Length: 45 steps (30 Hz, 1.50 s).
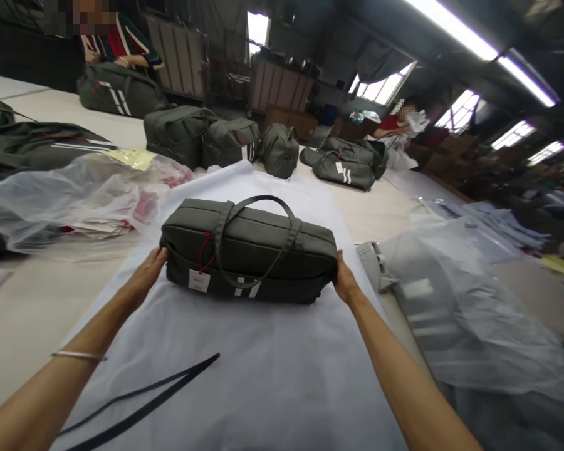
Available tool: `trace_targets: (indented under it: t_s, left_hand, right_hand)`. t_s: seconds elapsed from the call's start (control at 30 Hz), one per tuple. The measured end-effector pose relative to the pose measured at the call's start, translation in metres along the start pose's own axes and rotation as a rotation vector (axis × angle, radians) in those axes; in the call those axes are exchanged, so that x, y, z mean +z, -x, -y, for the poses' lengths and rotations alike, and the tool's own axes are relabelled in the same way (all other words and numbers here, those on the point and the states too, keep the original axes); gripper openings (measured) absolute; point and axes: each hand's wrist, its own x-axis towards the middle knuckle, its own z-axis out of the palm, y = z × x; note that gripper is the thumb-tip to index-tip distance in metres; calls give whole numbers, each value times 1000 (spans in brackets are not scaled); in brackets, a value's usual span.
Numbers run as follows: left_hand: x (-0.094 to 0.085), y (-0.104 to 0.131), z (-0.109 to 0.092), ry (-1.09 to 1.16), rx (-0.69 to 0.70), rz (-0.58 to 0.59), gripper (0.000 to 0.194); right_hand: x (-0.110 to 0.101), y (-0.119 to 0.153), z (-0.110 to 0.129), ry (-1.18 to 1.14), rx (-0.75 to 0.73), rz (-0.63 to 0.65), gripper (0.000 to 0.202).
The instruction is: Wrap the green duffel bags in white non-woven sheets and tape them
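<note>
duffel [305, 250] in dark grey-green lies crosswise on a white sheet [272, 382] spread over the tabletop [32, 313], between the person's hands. fingers of the left hand [148, 274] grasp its left end; those of the right hand [346, 282] grasp its right end. a handle [263, 198] arches above its top, and a white tag [199, 281] hangs from a red cord [201, 254] on its front. a dark strap [169, 390] lies on the sheet, nearer the person. clear plastic [479, 294] lies to the right. farther back, a co-worker's hands touch another bag [141, 97].
</note>
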Motion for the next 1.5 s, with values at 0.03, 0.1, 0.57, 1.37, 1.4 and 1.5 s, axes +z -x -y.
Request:
trace_targets:
  t_s: [0.03, 0.1, 0.57, 1.37, 1.4, 1.5]
  left_hand:
    - [-1, 7, 6, 14, -18, -1, 66]
    - [0, 22, 16, 56, -54, 0, 64]
    - [15, 33, -9, 216, 38, 3, 59]
    - [-2, 115, -7, 314, -38, -27, 67]
    - [-5, 106, -14, 323, -12, -38, 66]
    - [-9, 70, -33, 347, 82, -45, 62]
  right_hand:
    - [2, -6, 1, -16, -16, 8, 53]
    - [5, -16, 3, -48, -44, 27, 52]
    - [1, -11, -2, -111, -101, -44, 54]
    - [-27, 62, 25, -90, -185, 5, 37]
    - [-23, 56, 33, -94, -196, 12, 38]
    - [-11, 32, 48, -115, -188, 4, 43]
